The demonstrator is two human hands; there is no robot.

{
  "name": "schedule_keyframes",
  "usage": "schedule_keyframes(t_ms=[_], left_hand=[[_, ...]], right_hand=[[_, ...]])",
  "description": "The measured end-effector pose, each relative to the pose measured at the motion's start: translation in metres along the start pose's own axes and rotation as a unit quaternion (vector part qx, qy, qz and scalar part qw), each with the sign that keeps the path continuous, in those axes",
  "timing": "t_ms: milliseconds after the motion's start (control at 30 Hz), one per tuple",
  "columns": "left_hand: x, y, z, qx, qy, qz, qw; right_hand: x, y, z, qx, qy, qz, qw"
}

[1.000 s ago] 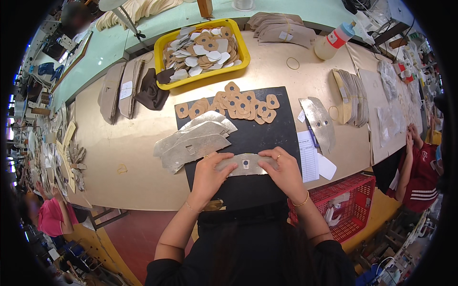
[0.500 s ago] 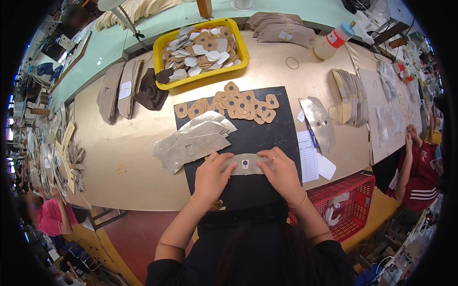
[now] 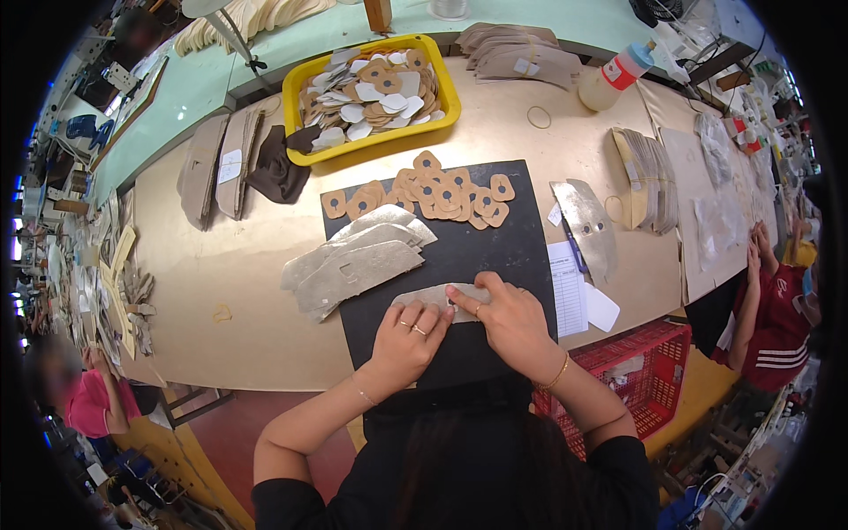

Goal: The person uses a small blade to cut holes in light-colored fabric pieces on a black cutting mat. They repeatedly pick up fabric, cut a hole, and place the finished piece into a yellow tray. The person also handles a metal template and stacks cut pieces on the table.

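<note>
A grey-beige strip (image 3: 419,295) lies flat on a black mat (image 3: 446,358) in front of me. My left hand (image 3: 410,337) rests with its fingers laid flat over the strip's left part and lower edge. My right hand (image 3: 512,322) reaches in from the right, its index finger stretched out and pressing on the strip's middle, where it hides most of the small white patch with a dark mark. Left of the strip, overlapping the mat, is a fanned stack of metallic grey pieces (image 3: 358,274). Several tan tags with dark centres (image 3: 446,194) are heaped along the mat's far edge.
A yellow tray (image 3: 452,97) full of tan and white pieces stands at the back. Bundled pieces (image 3: 649,181), a metallic piece with two holes (image 3: 583,208), a paper sheet (image 3: 568,291) and a glue bottle (image 3: 609,79) lie rightward. A red crate (image 3: 636,380) sits below; co-workers flank the table.
My right hand has moved left and now presses the patch with its index finger. My left hand has dropped slightly nearer to me, its fingers spread over the strip.
</note>
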State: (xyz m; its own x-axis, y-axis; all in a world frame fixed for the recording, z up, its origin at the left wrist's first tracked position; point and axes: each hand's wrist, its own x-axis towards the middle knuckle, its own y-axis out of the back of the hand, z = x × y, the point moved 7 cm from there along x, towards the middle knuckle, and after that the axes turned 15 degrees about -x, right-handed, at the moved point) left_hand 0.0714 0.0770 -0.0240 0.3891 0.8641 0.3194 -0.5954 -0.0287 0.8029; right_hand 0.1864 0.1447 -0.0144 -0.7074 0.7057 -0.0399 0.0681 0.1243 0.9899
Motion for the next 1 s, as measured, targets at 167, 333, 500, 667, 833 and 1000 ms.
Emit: schedule_keyframes(t_ms=[167, 333, 500, 667, 833, 1000], left_hand=[[0.004, 0.001, 0.001, 0.012, 0.023, -0.041, 0.999], [0.003, 0.031, -0.03, -0.149, 0.093, 0.029, 0.984], [-0.027, 0.085, -0.066, 0.007, 0.287, 0.224, 0.931], [-0.036, 0.088, -0.082, 0.042, 0.342, 0.172, 0.923], [-0.034, 0.088, -0.078, 0.062, 0.327, 0.193, 0.923], [-0.029, 0.086, -0.07, 0.062, 0.331, 0.179, 0.924]], right_hand=[[0.006, -0.001, 0.009, 0.091, -0.008, 0.006, 0.996], [-0.021, 0.011, 0.035, 0.205, -0.081, 0.153, 0.963], [-0.068, 0.027, 0.11, 0.075, -0.294, 0.308, 0.902], [-0.067, 0.03, 0.136, -0.159, -0.396, 0.201, 0.882], [0.009, 0.019, 0.114, 0.063, -0.186, 0.173, 0.965], [0.08, 0.018, 0.097, -0.044, -0.088, 0.131, 0.986]])
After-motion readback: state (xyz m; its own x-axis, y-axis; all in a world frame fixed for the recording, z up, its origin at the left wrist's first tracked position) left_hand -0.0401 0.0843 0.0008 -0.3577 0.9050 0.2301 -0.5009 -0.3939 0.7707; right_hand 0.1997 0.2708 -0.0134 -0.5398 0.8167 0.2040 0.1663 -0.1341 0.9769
